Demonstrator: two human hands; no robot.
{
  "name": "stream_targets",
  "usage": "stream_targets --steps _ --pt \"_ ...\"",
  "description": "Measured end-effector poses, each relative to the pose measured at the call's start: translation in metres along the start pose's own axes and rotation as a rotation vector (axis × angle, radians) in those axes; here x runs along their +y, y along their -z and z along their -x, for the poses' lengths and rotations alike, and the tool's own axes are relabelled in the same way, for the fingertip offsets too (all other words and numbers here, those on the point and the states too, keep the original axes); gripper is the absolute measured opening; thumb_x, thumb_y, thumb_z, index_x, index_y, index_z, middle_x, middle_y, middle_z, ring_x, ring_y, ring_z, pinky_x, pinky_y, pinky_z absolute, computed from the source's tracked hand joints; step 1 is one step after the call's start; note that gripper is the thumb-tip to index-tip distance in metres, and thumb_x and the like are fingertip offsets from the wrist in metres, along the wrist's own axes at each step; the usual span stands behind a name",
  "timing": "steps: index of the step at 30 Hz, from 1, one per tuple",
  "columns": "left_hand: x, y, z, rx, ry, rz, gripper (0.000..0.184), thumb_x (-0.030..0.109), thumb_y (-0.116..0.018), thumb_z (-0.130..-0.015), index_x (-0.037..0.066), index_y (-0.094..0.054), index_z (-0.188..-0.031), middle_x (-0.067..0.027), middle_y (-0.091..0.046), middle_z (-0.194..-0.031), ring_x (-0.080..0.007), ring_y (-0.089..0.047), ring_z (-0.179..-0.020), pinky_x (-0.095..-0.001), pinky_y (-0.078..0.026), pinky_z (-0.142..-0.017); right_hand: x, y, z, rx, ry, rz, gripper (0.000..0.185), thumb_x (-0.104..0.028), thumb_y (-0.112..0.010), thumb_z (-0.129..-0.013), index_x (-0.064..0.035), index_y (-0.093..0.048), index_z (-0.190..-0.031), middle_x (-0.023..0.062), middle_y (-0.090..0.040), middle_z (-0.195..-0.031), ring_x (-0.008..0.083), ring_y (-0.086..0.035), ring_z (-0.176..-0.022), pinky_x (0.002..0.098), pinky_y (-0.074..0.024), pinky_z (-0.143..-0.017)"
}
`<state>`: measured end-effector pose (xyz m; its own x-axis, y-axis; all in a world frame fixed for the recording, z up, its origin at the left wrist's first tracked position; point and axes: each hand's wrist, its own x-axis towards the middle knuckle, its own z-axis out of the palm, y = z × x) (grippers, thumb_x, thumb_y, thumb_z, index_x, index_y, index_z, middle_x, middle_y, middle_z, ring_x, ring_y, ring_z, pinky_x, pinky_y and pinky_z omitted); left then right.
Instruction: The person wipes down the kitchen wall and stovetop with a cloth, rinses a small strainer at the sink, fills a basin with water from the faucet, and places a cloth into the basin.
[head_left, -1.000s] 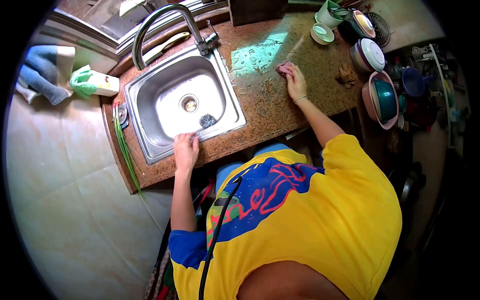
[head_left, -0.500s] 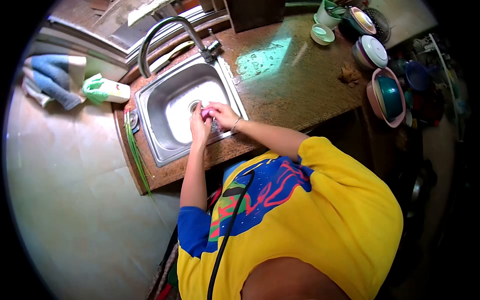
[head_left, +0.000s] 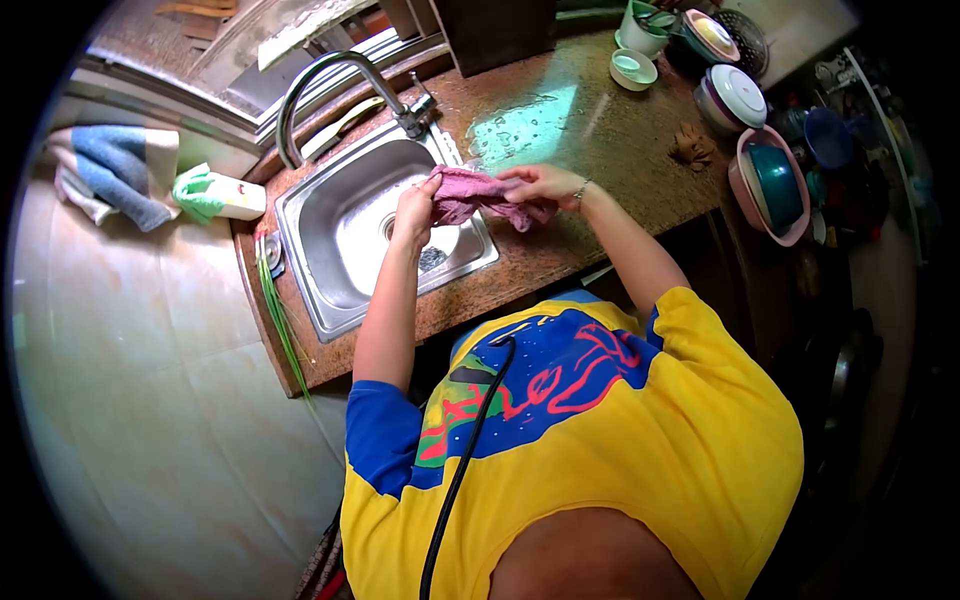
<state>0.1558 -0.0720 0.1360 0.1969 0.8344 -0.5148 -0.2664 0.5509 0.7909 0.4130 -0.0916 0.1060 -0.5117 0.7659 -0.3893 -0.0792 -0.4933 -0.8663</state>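
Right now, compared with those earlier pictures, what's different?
The pink cloth, first bunched under the right hand on the countertop, then squeezed over the sink, is now opened out between both hands at the sink's right edge. The left hand left the front rim and grips one end. The faucet, spring onions and scouring pad stayed put.

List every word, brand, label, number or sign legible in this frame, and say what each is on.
No text can be read for certain.
Yellow shirt: looping red print on its blue panel, perhaps lettering, not legible.
White pack by the wall: small coloured marks, too blurred.
Pink cloth in both hands: no lettering visible.
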Motion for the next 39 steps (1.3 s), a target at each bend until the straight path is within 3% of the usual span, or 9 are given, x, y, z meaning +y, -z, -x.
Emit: stream_targets --steps 10,12,14,16,18,19,22,28,39 --pt "-0.081 -0.076 -0.018 -0.152 0.149 -0.432 0.021 0.020 -0.058 -0.088 0.001 -0.062 -0.097 -0.0051 -0.062 -0.072 -0.0144 -0.055 -0.063 -0.0274 -0.046 -0.059 -0.005 0.100 0.147 0.768 -0.017 0.121 0.020 -0.006 -0.060 -0.077 -0.0053 -0.067 -0.095 -0.0025 -0.059 -0.067 0.0035 -0.048 -0.050 0.0181 -0.0352 -0.042" --pt "-0.126 -0.093 -0.035 -0.099 -0.067 -0.705 0.028 0.018 -0.061 -0.083 0.000 -0.059 -0.104 -0.0130 -0.063 -0.086 -0.0217 -0.057 -0.074 -0.0343 -0.047 -0.069 0.015 0.115 0.152 0.906 0.003 0.171 0.020 -0.010 -0.061 -0.076 -0.0041 -0.066 -0.095 0.0024 -0.061 -0.071 0.0127 -0.056 -0.059 0.0257 -0.0432 -0.050" --pt "-0.124 -0.128 0.001 0.045 -0.776 -1.120 0.036 0.014 -0.062 -0.078 0.001 -0.056 -0.111 -0.0207 -0.057 -0.104 -0.0319 -0.055 -0.090 -0.0406 -0.044 -0.082 0.034 0.112 0.151 1.546 0.260 1.209 0.028 -0.014 -0.063 -0.074 -0.0029 -0.063 -0.099 0.0130 -0.062 -0.081 0.0273 -0.059 -0.076 0.0374 -0.0475 -0.067" --pt "-0.121 -0.146 0.019 -0.161 -0.957 -1.200 0.037 0.006 -0.059 -0.075 0.004 -0.055 -0.112 -0.0203 -0.048 -0.118 -0.0370 -0.048 -0.105 -0.0424 -0.040 -0.089 0.038 0.093 0.146 1.168 0.055 0.821 0.043 -0.025 -0.066 -0.075 0.0028 -0.057 -0.106 0.0238 -0.057 -0.106 0.0363 -0.053 -0.102 0.0406 -0.0420 -0.090" --pt "-0.138 -0.144 0.021 -0.396 -0.958 -1.392 0.036 0.006 -0.056 -0.077 0.004 -0.055 -0.113 -0.0191 -0.044 -0.126 -0.0362 -0.045 -0.111 -0.0429 -0.039 -0.092 0.094 0.069 0.115 1.251 0.091 1.105 0.081 -0.042 -0.060 -0.078 0.0063 -0.028 -0.135 0.0297 -0.031 -0.136 0.0409 -0.031 -0.127 0.0453 -0.0262 -0.105" --pt "-0.149 -0.142 0.020 -0.375 -0.976 -1.494 0.040 0.008 -0.054 -0.078 0.005 -0.053 -0.118 -0.0178 -0.041 -0.132 -0.0350 -0.042 -0.117 -0.0431 -0.037 -0.096 0.096 0.059 0.108 1.093 -0.269 0.917 0.091 -0.054 -0.051 -0.081 0.0030 -0.011 -0.141 0.0250 -0.010 -0.147 0.0379 -0.012 -0.136 0.0472 -0.0110 -0.110" --pt "-0.146 -0.149 0.007 -0.512 -1.042 -1.497 0.046 0.010 -0.057 -0.078 0.005 -0.050 -0.123 -0.0191 -0.041 -0.133 -0.0375 -0.042 -0.117 -0.0439 -0.037 -0.097 0.084 0.050 0.095 1.245 -0.342 0.964 0.081 -0.050 -0.039 -0.088 -0.0012 -0.005 -0.143 0.0176 -0.003 -0.150 0.0298 0.001 -0.139 0.0458 -0.0003 -0.111" --pt "-0.130 -0.214 -0.054 -0.670 -0.988 -1.583 0.050 0.006 -0.050 -0.076 0.005 -0.047 -0.126 -0.0175 -0.039 -0.135 -0.0318 -0.040 -0.120 -0.0393 -0.038 -0.097 0.048 0.136 0.078 1.381 -0.331 1.108 0.073 -0.039 -0.039 -0.088 0.0008 -0.010 -0.142 0.0143 -0.009 -0.150 0.0259 -0.002 -0.140 0.0478 0.0042 -0.110" --pt "-0.121 -0.227 -0.093 -0.121 -0.938 -1.688 0.026 0.012 -0.047 -0.083 -0.004 -0.059 -0.100 -0.0145 -0.049 -0.108 -0.0248 -0.047 -0.097 -0.0321 -0.043 -0.082 0.012 0.182 -0.036 1.138 0.113 1.378 0.065 -0.031 -0.039 -0.086 0.0039 -0.023 -0.139 0.0189 -0.018 -0.147 0.0300 -0.011 -0.138 0.0444 -0.0053 -0.112"
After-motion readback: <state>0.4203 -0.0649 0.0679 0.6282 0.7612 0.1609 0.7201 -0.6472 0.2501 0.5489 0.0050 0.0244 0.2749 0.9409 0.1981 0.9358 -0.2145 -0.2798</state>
